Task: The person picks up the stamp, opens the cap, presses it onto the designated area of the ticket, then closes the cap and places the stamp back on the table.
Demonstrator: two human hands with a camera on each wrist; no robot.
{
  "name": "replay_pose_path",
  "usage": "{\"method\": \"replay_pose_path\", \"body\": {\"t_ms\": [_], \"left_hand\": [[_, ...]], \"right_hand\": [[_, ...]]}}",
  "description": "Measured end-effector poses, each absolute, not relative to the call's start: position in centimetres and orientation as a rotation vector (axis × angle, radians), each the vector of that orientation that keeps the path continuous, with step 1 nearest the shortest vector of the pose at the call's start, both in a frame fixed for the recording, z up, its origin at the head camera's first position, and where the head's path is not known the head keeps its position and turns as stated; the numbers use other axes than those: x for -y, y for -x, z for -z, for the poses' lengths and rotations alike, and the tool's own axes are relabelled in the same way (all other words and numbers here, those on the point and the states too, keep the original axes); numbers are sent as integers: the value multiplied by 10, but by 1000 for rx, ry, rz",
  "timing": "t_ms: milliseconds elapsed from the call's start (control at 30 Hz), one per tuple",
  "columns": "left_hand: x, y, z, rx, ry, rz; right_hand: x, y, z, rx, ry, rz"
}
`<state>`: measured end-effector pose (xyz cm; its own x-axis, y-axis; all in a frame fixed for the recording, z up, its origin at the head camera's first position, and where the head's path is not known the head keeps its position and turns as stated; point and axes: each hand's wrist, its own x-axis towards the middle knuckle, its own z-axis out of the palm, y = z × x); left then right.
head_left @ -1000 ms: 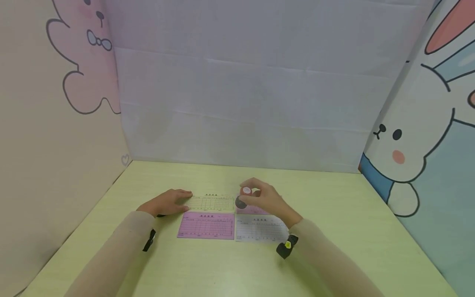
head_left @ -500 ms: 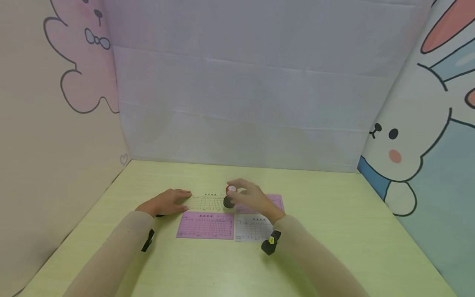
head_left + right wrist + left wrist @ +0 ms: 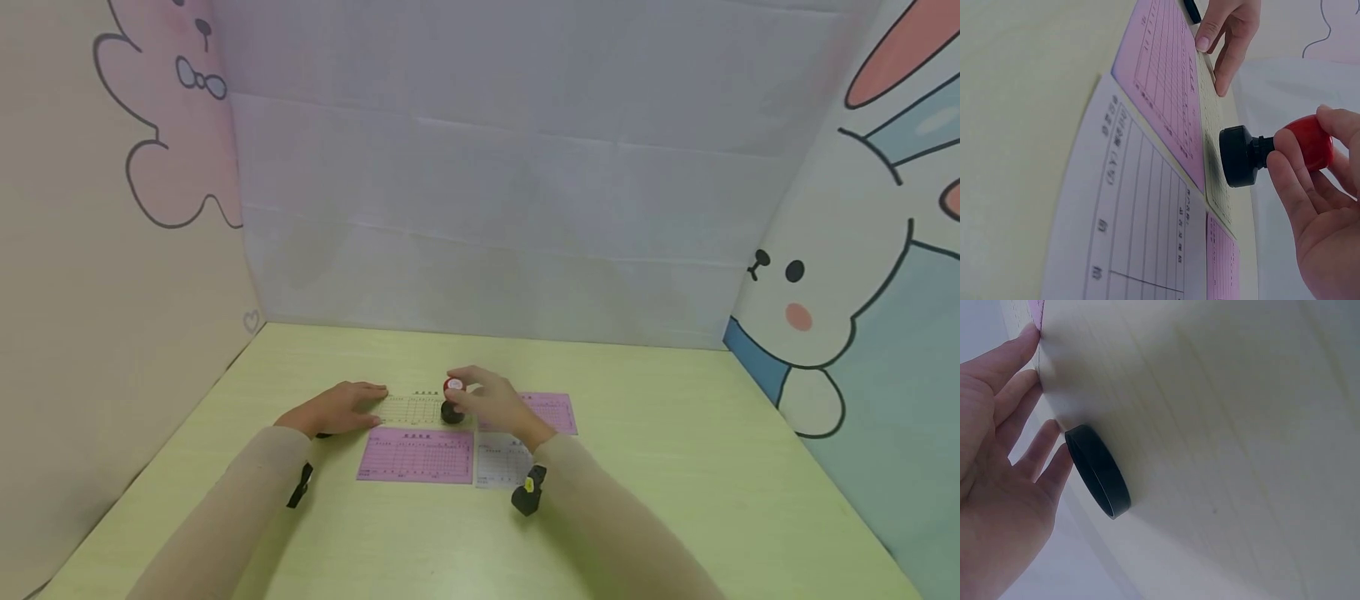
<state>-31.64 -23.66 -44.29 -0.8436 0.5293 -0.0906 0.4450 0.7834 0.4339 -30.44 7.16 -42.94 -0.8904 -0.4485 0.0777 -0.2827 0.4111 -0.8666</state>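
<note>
My right hand [image 3: 497,406] holds a stamp [image 3: 1239,156] by its red knob, thumb and fingers around it. The stamp's black round base is over the right part of a pale yellow printed form [image 3: 408,409]; whether it touches the paper I cannot tell. My left hand [image 3: 337,408] rests with fingers spread, its fingertips on that form's left edge. Close to the left fingers, a black ring-shaped cap [image 3: 1100,472] lies on the table. In front of the yellow form is a pink form [image 3: 416,457], with a white form [image 3: 498,460] to its right.
Another pink form [image 3: 555,410] lies at the back right, partly covered by the right hand. All the forms lie edge to edge on a pale table [image 3: 375,542]. A white sheet [image 3: 480,208] hangs behind, and cartoon-printed panels stand at both sides.
My right hand has carried the stamp leftward from the back-right pink form to over the yellow form, and slightly lower. The left hand has stayed in place.
</note>
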Motion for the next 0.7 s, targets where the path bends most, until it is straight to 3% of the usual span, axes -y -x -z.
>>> {"method": "replay_pose_path", "body": {"t_ms": [700], "left_hand": [[234, 314, 438, -2767, -779, -572]], "right_hand": [[-65, 306, 433, -2502, 633, 1441]]}}
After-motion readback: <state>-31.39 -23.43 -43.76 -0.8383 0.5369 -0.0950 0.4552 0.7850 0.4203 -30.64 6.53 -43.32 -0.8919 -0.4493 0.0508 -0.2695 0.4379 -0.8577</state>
